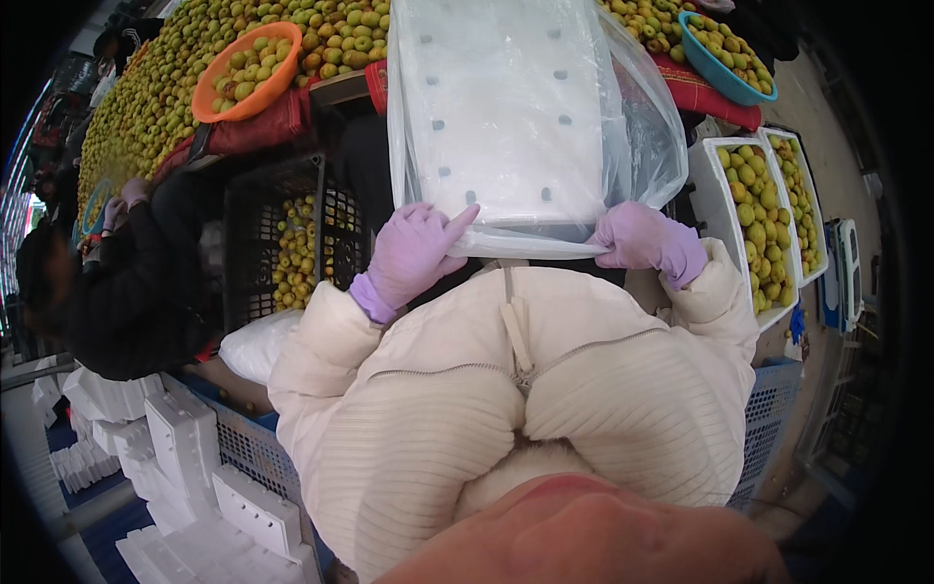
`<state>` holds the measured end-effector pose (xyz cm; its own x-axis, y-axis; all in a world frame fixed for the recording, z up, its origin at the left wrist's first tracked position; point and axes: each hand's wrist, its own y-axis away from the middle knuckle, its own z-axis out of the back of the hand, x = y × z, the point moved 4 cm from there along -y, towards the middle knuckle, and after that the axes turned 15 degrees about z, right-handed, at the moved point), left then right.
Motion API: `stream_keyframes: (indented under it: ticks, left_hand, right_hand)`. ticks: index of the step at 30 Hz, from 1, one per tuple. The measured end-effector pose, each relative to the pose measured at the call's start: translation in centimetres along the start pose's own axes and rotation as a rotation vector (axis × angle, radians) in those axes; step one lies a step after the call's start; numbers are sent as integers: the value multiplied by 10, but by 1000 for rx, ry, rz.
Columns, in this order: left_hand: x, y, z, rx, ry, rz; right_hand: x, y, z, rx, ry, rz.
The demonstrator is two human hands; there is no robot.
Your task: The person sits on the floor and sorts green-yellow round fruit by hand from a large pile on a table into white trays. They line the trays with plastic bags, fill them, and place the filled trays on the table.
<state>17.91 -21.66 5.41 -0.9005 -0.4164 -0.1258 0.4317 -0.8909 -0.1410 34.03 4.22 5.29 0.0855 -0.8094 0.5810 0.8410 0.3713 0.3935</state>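
Observation:
A clear plastic bag (649,157) lies around a white foam box (503,139), whose flat face has dark holes along both sides. The bag's near edge stretches as a band between my two hands, just in front of my cream jacket. My left hand (412,252), in a purple glove, grips that edge at its left end, its index finger pointing along the box. At the right end, my right hand (646,241), gloved the same way, has the plastic bunched in its fingers. Loose film bulges out to the right of the box.
Green-yellow fruit (146,95) is heaped beyond, with an orange basket (286,69) and a blue basket (719,77) on it. Filled foam boxes (775,306) stand right. A black crate (273,171), a person in dark clothing (139,292) and stacked foam pieces (255,511) are left.

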Motion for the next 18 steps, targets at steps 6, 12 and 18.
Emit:
stream_keyframes:
  ticks: [6,12,18]
  left_hand:
    - [-17,-43,-38,127,63,-285]
    - [-6,-20,-36,125,524,-152]
    - [6,-8,22,88,559,-177]
  right_hand:
    - [32,-30,52,-797,340,349]
    - [-3,-86,28,-170,507,91]
    - [23,-64,85,-382,268,337]
